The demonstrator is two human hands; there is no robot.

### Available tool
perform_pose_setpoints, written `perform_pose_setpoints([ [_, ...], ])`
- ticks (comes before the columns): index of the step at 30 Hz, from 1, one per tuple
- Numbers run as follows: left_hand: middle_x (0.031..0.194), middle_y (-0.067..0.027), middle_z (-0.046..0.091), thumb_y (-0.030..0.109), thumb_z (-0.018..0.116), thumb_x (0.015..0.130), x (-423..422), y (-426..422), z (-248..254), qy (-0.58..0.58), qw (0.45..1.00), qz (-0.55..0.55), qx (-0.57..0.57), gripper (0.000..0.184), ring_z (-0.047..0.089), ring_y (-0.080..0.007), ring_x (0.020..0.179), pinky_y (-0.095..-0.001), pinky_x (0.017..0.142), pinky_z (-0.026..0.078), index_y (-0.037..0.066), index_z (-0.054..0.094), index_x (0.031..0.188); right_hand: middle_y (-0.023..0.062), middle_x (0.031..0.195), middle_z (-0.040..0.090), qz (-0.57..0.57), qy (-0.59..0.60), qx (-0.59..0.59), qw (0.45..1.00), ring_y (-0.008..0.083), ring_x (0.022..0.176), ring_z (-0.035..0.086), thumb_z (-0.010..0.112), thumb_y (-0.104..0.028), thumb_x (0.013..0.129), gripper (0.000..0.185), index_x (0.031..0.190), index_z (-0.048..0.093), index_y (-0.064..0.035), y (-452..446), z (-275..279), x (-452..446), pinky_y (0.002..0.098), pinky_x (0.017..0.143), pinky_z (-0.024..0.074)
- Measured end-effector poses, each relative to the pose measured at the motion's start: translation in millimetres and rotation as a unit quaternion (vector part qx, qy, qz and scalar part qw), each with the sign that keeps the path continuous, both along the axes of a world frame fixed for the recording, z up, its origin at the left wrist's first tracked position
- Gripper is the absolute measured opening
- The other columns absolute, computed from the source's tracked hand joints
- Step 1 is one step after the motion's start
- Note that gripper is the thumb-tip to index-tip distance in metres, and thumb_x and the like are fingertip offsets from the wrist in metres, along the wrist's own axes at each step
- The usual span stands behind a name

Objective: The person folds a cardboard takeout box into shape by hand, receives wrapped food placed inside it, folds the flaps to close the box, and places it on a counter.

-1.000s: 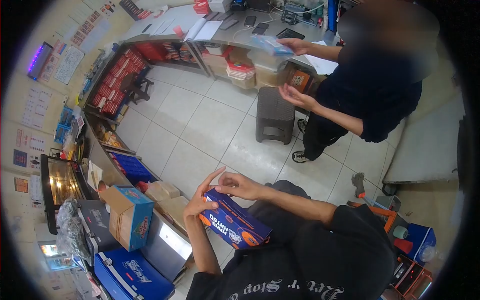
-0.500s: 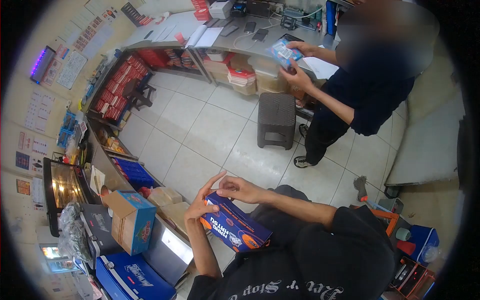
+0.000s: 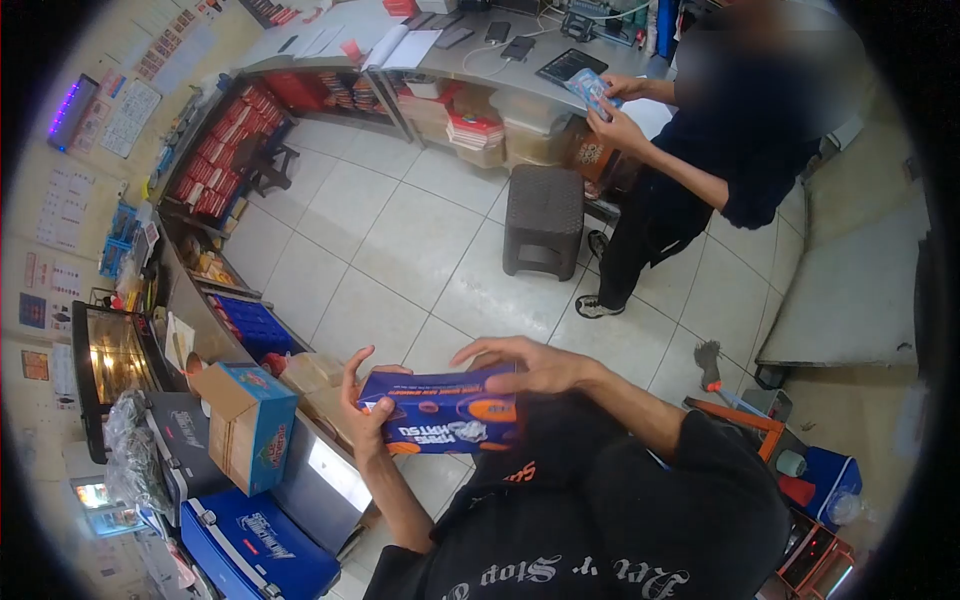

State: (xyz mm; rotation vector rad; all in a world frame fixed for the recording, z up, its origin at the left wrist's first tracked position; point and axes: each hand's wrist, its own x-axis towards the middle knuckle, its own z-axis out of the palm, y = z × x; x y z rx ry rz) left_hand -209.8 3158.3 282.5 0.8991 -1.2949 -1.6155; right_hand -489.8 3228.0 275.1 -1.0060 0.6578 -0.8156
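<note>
A purple-blue cardboard box (image 3: 430, 425) with orange patches and white "MANG HATSU" lettering is held in front of my chest. My left hand (image 3: 368, 415) grips its left end, the thumb on the printed front and one finger raised beyond the top edge. Over the upper right end lies my right hand (image 3: 540, 366), its fingers bent across the top and the thumb against the box. The right fingertips are slightly blurred, and the box's underside and contents are hidden.
A co-worker (image 3: 740, 130) stands at the far counter (image 3: 470, 55) holding a light-blue packet (image 3: 590, 90). A brown stool (image 3: 543, 220) stands on the tiles. To my left are a blue cooler box (image 3: 255, 550), an open carton (image 3: 245, 425) and a monitor (image 3: 118, 375).
The box has turned from slanted to nearly level and risen slightly. My right hand has moved from its upper left corner to its right end. The co-worker's packet has shifted slightly.
</note>
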Motion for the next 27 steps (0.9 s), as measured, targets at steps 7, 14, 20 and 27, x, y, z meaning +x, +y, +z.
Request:
perform_pose_setpoints([
  [7,0.109,-0.0227,0.065,0.035,0.079,0.08,-41,61,-23,0.021,0.987,0.158,0.035,0.066,0.067,-0.0284,0.098,-0.039,0.088,0.054,0.001,0.046,0.126,0.0077,0.12,0.059,-0.159,-0.018,-0.032,0.987,0.0138,0.109,0.058,0.084,-0.013,0.079,0.073,0.137,0.041,-0.0048,14,1,-19,0.0271,0.092,0.0488],
  [14,0.123,-0.0333,0.057,0.086,0.038,0.08,-3,35,-31,0.278,0.929,-0.199,0.142,0.108,0.059,-0.0388,0.116,-0.0445,0.099,0.048,-0.007,0.039,0.135,0.0055,0.112,0.058,-0.122,-0.004,-0.049,0.991,0.0114,0.108,0.056,0.086,-0.001,0.073,0.074,0.132,0.043,-0.005,33,7,-8,0.0277,0.094,0.0487],
  [20,0.152,-0.0249,0.033,0.074,0.054,0.079,-55,66,-9,0.176,0.902,-0.266,0.29,0.108,0.033,-0.0343,0.142,-0.0464,0.117,0.026,0.002,0.023,0.153,0.0099,0.12,0.056,-0.133,0.025,-0.044,0.99,0.0158,0.112,0.057,0.089,0.0,0.068,0.081,0.133,0.041,-0.0046,55,-12,-2,0.0308,0.098,0.0483],
  [27,0.155,-0.023,0.028,0.049,0.071,0.066,-57,67,-39,0.194,0.861,-0.311,0.353,0.11,0.04,-0.0362,0.139,-0.0395,0.108,0.043,0.007,0.023,0.155,0.0164,0.13,0.055,-0.128,0.111,-0.177,0.97,0.028,0.121,0.054,0.091,-0.008,0.063,0.077,0.129,0.05,-0.0068,41,2,-8,0.0422,0.102,0.0435],
])
